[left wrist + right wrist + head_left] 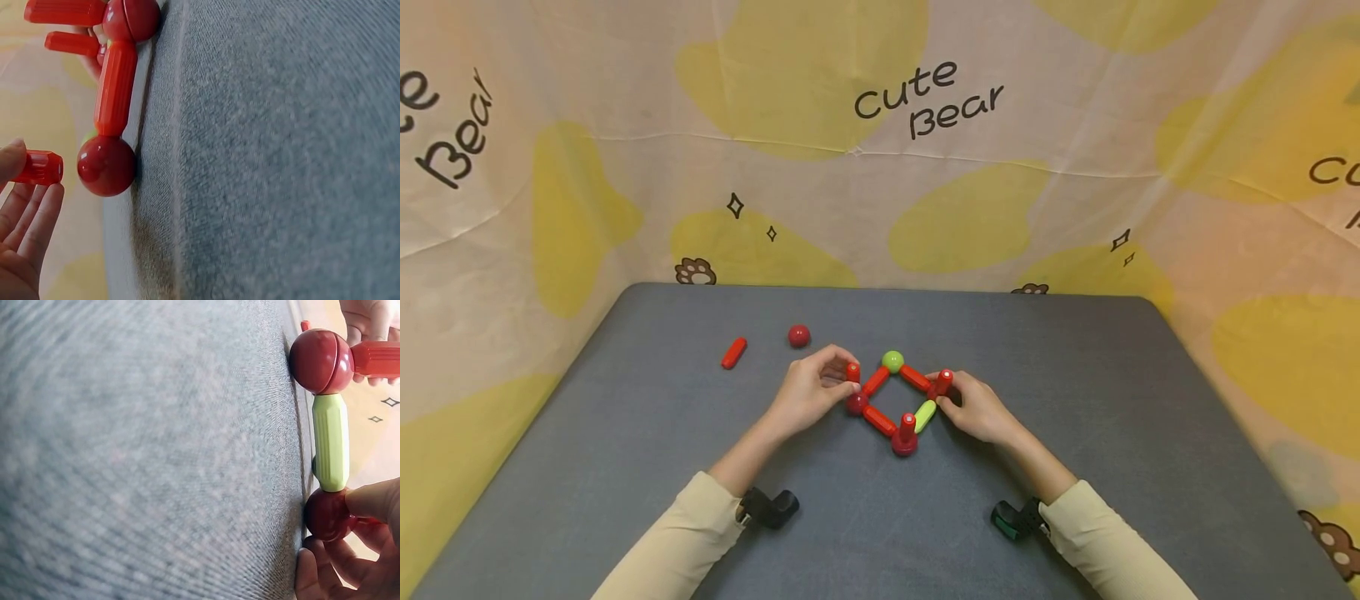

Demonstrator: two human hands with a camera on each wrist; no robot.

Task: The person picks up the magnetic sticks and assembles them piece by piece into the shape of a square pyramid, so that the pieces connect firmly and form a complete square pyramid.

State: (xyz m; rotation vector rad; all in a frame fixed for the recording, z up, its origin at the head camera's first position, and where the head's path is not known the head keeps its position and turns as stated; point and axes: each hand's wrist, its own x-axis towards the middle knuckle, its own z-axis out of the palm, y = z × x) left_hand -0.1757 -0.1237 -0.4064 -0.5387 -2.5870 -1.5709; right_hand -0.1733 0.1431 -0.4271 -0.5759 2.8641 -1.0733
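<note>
My left hand (808, 392) pinches a short red rod (45, 167) between thumb and fingers. In the left wrist view a gap shows between this rod and the dark red ball (106, 166) at the frame's left corner. Thumb and fingers of my right hand (983, 408) grip the right corner's red ball (328, 515), which bears an upright red rod (943, 382). Three red rods and one light green rod (331, 440) join the corner balls into a four-sided frame. A green ball (892, 361) forms the far corner; the near red ball (905, 444) carries another upright red rod (907, 425).
A loose red rod (734, 353) and a loose red ball (799, 336) lie on the grey table (865, 533) beyond my left hand. Behind the table hangs a printed cloth (820, 200). Both wrists wear black cameras.
</note>
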